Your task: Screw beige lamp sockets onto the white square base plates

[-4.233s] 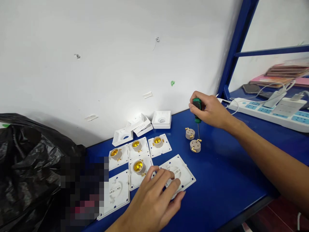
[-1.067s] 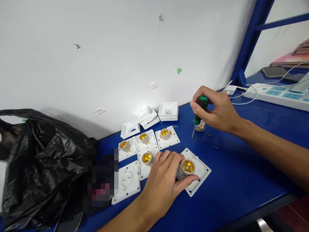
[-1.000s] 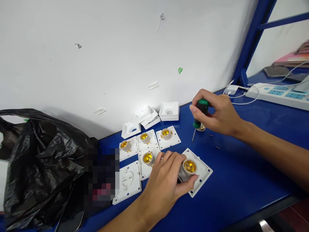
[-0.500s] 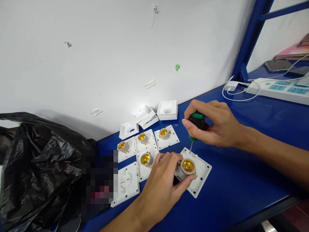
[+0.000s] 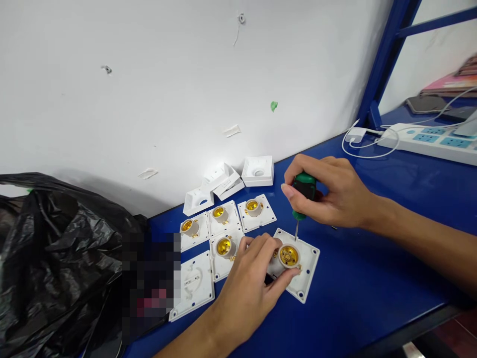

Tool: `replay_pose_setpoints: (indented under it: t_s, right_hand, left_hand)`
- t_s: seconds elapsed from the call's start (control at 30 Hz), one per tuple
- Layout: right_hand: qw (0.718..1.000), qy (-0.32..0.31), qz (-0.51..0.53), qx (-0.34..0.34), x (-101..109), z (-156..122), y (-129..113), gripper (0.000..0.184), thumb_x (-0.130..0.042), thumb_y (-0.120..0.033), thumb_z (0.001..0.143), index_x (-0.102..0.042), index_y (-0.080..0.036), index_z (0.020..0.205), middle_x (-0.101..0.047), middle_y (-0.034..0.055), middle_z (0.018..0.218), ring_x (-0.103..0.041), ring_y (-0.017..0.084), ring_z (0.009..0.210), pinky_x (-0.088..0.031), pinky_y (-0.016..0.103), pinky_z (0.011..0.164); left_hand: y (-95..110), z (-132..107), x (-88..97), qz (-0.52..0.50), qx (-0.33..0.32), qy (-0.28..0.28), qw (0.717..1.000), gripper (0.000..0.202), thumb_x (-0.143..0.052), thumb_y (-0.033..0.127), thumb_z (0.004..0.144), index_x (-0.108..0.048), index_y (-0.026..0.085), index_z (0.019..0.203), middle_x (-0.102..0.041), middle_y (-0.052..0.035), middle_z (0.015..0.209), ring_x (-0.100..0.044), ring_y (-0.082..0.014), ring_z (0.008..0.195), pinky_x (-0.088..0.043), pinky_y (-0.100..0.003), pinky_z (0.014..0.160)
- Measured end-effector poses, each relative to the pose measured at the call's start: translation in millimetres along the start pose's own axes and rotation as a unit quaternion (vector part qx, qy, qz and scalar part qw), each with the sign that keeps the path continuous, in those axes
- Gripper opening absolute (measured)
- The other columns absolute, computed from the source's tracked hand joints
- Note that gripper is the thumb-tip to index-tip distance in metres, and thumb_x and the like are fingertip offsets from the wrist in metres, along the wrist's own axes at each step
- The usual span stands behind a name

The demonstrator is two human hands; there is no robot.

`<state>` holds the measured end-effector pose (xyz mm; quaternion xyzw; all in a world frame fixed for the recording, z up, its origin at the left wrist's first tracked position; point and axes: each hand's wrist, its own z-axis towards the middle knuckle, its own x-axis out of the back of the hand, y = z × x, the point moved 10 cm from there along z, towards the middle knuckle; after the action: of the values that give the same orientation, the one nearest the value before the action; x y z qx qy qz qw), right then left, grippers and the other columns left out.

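My left hand [image 5: 251, 286] grips a lamp socket [image 5: 289, 255] with a brass-coloured threaded inside, thumb on its near side and fingers on its far left. This socket sits on a square white base plate [image 5: 307, 278] on the blue table. In my right hand [image 5: 331, 191] is a screwdriver [image 5: 304, 186] with a green and black handle, fingers wrapped round it. Its thin shaft points down near the plate's far edge, just behind the socket; whether the tip touches cannot be made out. Several similar socketed plates [image 5: 257, 211] lie to the left, beside a bare plate [image 5: 194, 288].
White square covers [image 5: 257, 171] are heaped against the wall. A black plastic bag [image 5: 55, 268] fills the left side, next to a blurred-out patch. On the right stand a power strip [image 5: 428, 139] with a white charger and cable [image 5: 356, 134], and a blue metal frame [image 5: 387, 64].
The base plate under my left hand has turned slightly, its right corner shifting left. The screwdriver's tip is a little farther right over the plate. Both hands keep their grips.
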<state>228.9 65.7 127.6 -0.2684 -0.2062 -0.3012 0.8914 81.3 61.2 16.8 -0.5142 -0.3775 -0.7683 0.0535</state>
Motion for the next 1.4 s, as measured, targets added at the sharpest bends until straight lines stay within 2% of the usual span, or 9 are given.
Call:
replay_pose_setpoints:
  t_s: [0.17,0.33,0.5,0.57,0.7,0.83,1.1,1.23,1.4]
  right_hand:
    - [1.000,-0.019,-0.013,0.009,-6,0,3,0.013,-0.064,-0.024,0.098,-0.054,-0.026,0.090,-0.054,-0.0099,0.055,-0.043,0.009,0.043,-0.035,0.026,0.049]
    - [0.998,-0.056,-0.024,0.008,-17,-1,8,0.013,-0.063,-0.025,0.099,-0.054,-0.025,0.091,-0.045,-0.0107,0.056,-0.036,0.009,0.044,-0.031,0.026,0.050]
    - [0.995,-0.091,-0.038,0.009,-19,-1,6,0.011,-0.063,-0.030,0.101,-0.054,-0.025,0.096,-0.049,-0.0097,0.059,-0.043,0.010,0.046,-0.032,0.027,0.053]
    - [0.995,-0.090,-0.035,0.003,-14,1,8,0.009,-0.062,-0.027,0.100,-0.054,-0.026,0.096,-0.050,-0.0100,0.058,-0.043,0.010,0.045,-0.033,0.027,0.052]
    - [0.996,-0.015,-0.083,-0.017,15,8,20,0.014,-0.060,-0.022,0.097,-0.051,-0.027,0.088,-0.051,-0.0089,0.056,-0.042,0.011,0.042,-0.033,0.030,0.050]
    - [0.991,0.019,-0.126,-0.043,33,11,39,0.017,-0.063,-0.021,0.092,-0.050,-0.028,0.083,-0.047,-0.0092,0.052,-0.037,0.012,0.040,-0.032,0.033,0.050]
    - [0.985,-0.137,-0.054,-0.087,7,7,66,0.018,-0.065,-0.018,0.088,-0.051,-0.025,0.079,-0.046,-0.0100,0.053,-0.040,0.009,0.045,-0.033,0.026,0.049]
    - [0.983,-0.149,-0.041,-0.094,2,4,70,0.020,-0.065,-0.017,0.089,-0.049,-0.025,0.080,-0.045,-0.0104,0.055,-0.037,0.009,0.048,-0.032,0.025,0.049]
    - [0.981,-0.165,-0.040,-0.097,-7,2,72,0.020,-0.064,-0.017,0.090,-0.048,-0.025,0.079,-0.047,-0.0104,0.055,-0.037,0.009,0.047,-0.033,0.026,0.051]
  left_hand:
    - [-1,-2,-1.1,0.018,-0.011,0.018,1.000,0.040,-0.079,0.020,0.099,-0.053,0.028,0.128,-0.068,-0.0014,0.109,-0.056,-0.0263,0.096,-0.048,-0.039,0.089]
    - [13,-6,3.8,0.067,-0.061,0.036,0.995,0.029,-0.072,0.021,0.100,-0.057,0.024,0.125,-0.068,-0.0053,0.112,-0.058,-0.0282,0.099,-0.048,-0.044,0.094]
    - [28,-8,4.2,0.079,-0.120,0.020,0.989,0.037,-0.058,0.015,0.106,-0.051,0.022,0.142,-0.069,-0.0083,0.127,-0.065,-0.0271,0.109,-0.046,-0.044,0.103]
    - [30,-8,3.5,0.092,-0.125,0.017,0.988,0.032,-0.057,0.016,0.109,-0.051,0.021,0.139,-0.071,-0.0074,0.121,-0.066,-0.0265,0.105,-0.046,-0.044,0.101]
    - [26,-8,5.4,0.103,-0.104,0.027,0.989,0.019,-0.065,0.023,0.106,-0.055,0.020,0.123,-0.069,-0.0053,0.106,-0.065,-0.0264,0.095,-0.047,-0.044,0.097]
    - [20,-7,6.8,0.089,-0.089,0.036,0.991,0.017,-0.066,0.020,0.104,-0.055,0.022,0.116,-0.068,-0.0041,0.105,-0.063,-0.0252,0.091,-0.049,-0.042,0.092]
    - [14,-13,5.3,0.130,-0.087,0.073,0.985,0.021,-0.067,0.022,0.102,-0.055,0.022,0.119,-0.068,-0.0051,0.103,-0.070,-0.0269,0.087,-0.057,-0.040,0.080]
    - [15,-17,4.9,0.165,-0.095,0.090,0.977,0.022,-0.062,0.029,0.106,-0.053,0.021,0.124,-0.071,-0.0090,0.110,-0.075,-0.0297,0.092,-0.063,-0.042,0.080]
    - [16,-16,6.2,0.168,-0.098,0.096,0.976,0.021,-0.061,0.031,0.107,-0.051,0.022,0.123,-0.073,-0.0081,0.108,-0.077,-0.0303,0.087,-0.065,-0.046,0.078]
